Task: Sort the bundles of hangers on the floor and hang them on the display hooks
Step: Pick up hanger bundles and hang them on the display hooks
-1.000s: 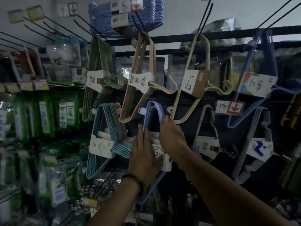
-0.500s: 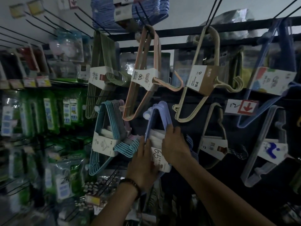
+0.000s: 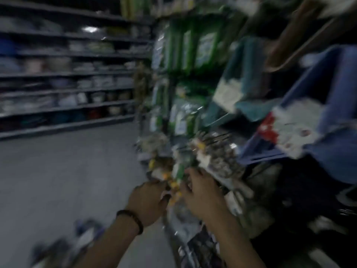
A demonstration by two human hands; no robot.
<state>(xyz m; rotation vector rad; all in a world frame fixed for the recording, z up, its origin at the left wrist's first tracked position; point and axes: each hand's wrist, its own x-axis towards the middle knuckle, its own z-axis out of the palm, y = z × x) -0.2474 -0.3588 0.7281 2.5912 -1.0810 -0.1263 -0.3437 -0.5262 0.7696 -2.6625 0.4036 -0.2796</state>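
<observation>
Hanger bundles (image 3: 316, 120) at right edge of view, blue, with a white card label, hung tilted on the display; a teal bundle (image 3: 237, 84) just left of it and higher. More bundles (image 3: 85, 235), blurred, purple-grey, lying on the floor (image 3: 58, 171) at lower left, beside the left forearm. Whole view heavily smeared; fine detail unreadable.

Left hand (image 3: 148, 202) and right hand (image 3: 201, 196) close together, low, at the display's bottom rows, among small packets with yellow tags (image 3: 173, 184). Left fingers curled inward toward the packets; closed on something or not, cannot tell. Right fingers (image 3: 193, 175) bent over the packets, touching them; grip likewise unclear. Neither hand on any hanger bundle. Dark band (image 3: 133, 219) around left wrist.

Green packaged goods (image 3: 193, 49) hung in columns above the hands. Long shelves (image 3: 67, 89) of pale stacked wares along far left wall, well apart from the hands.
</observation>
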